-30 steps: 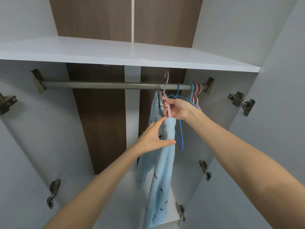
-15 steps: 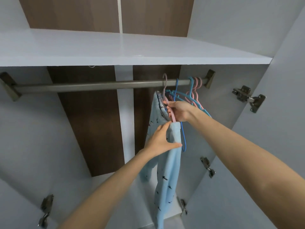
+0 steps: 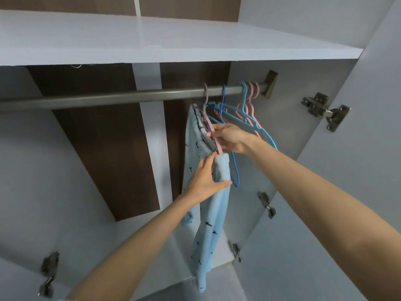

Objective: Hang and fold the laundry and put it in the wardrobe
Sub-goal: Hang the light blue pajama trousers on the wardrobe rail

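Note:
A light blue garment (image 3: 208, 227) with small dark prints hangs on a pink hanger (image 3: 211, 129) whose hook sits over the wardrobe's metal rod (image 3: 108, 97). My right hand (image 3: 230, 137) pinches the pink hanger's near arm. Lower down, my left hand (image 3: 206, 179) grips the folded blue fabric just below the hanger's end. The garment's long part drops toward the wardrobe floor.
Several empty blue and pink hangers (image 3: 245, 114) hang on the rod to the right, close behind my right hand. A white shelf (image 3: 173, 40) runs above the rod. Open doors with metal hinges (image 3: 325, 111) flank both sides.
The hanger's hook has gone from above the rod to resting over it. Both hands keep their hold, and the view has tilted up and closer.

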Action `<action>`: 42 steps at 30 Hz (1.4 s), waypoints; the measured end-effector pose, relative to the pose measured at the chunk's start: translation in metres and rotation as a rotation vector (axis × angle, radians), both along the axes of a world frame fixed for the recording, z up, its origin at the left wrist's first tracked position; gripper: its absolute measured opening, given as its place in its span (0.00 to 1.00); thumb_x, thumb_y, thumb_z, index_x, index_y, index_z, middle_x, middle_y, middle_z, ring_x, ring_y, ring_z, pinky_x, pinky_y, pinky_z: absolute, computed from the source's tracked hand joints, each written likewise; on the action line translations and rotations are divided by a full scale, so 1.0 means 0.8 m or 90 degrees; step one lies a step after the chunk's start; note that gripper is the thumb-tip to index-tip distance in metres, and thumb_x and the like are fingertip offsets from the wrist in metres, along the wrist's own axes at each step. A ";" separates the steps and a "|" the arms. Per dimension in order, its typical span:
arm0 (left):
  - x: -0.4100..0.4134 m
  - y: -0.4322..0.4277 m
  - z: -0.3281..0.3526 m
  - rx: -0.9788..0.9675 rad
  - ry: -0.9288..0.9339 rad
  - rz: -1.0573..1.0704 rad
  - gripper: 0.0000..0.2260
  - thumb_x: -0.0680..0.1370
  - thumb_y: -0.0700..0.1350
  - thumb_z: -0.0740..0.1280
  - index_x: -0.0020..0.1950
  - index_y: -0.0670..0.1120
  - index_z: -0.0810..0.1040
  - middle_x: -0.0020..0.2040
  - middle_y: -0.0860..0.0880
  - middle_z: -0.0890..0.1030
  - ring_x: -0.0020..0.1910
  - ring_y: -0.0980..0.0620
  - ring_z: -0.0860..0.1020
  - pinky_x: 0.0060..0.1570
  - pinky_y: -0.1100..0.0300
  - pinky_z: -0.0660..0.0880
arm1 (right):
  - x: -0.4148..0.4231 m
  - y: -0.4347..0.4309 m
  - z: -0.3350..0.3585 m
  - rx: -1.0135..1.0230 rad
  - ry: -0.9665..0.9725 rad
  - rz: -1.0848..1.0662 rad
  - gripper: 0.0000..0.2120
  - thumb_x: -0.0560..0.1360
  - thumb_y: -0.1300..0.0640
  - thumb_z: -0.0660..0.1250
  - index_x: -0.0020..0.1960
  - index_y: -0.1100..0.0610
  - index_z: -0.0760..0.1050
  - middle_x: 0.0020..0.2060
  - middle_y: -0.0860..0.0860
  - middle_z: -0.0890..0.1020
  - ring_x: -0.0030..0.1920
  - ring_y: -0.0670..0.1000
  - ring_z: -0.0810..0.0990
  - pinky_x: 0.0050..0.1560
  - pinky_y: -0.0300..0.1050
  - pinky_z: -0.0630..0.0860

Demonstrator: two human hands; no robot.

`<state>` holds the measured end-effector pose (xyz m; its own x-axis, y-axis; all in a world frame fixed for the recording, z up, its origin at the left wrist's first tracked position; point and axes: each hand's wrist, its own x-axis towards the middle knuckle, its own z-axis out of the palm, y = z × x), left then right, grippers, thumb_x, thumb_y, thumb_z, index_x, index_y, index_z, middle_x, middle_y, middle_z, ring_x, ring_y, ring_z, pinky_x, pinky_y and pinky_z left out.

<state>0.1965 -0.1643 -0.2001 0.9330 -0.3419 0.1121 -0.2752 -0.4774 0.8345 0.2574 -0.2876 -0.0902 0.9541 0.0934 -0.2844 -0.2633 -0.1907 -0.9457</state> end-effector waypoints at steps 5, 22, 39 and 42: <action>-0.004 0.003 -0.037 -0.057 0.071 0.023 0.49 0.68 0.53 0.75 0.76 0.60 0.43 0.75 0.50 0.60 0.69 0.48 0.68 0.65 0.46 0.70 | -0.043 -0.008 -0.017 -0.167 -0.093 0.082 0.19 0.79 0.64 0.63 0.69 0.57 0.70 0.55 0.51 0.79 0.53 0.48 0.78 0.46 0.30 0.76; -0.017 -0.008 -0.179 0.066 0.409 0.122 0.23 0.74 0.58 0.67 0.62 0.48 0.67 0.40 0.49 0.82 0.32 0.47 0.82 0.46 0.53 0.80 | -0.088 -0.018 -0.095 -0.313 -0.292 -0.086 0.11 0.79 0.56 0.63 0.60 0.55 0.75 0.35 0.38 0.67 0.31 0.32 0.68 0.36 0.25 0.64; 0.061 0.055 -0.143 -0.051 0.249 0.127 0.15 0.80 0.36 0.57 0.66 0.40 0.72 0.57 0.46 0.75 0.43 0.54 0.76 0.38 0.77 0.70 | -0.087 -0.008 -0.106 -0.251 -0.292 -0.199 0.08 0.77 0.55 0.63 0.55 0.53 0.76 0.49 0.48 0.79 0.46 0.47 0.74 0.49 0.43 0.72; 0.067 0.060 -0.144 -0.041 0.236 0.106 0.14 0.80 0.36 0.57 0.65 0.40 0.73 0.57 0.46 0.74 0.45 0.50 0.74 0.39 0.73 0.70 | -0.084 -0.007 -0.108 -0.247 -0.294 -0.203 0.07 0.76 0.56 0.63 0.53 0.53 0.76 0.48 0.49 0.80 0.44 0.46 0.74 0.46 0.42 0.71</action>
<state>0.2502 -0.1167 -0.3153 0.9561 -0.1867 -0.2258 0.1263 -0.4329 0.8925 0.1901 -0.2930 -0.1766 0.9495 -0.2395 0.2028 0.0515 -0.5185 -0.8535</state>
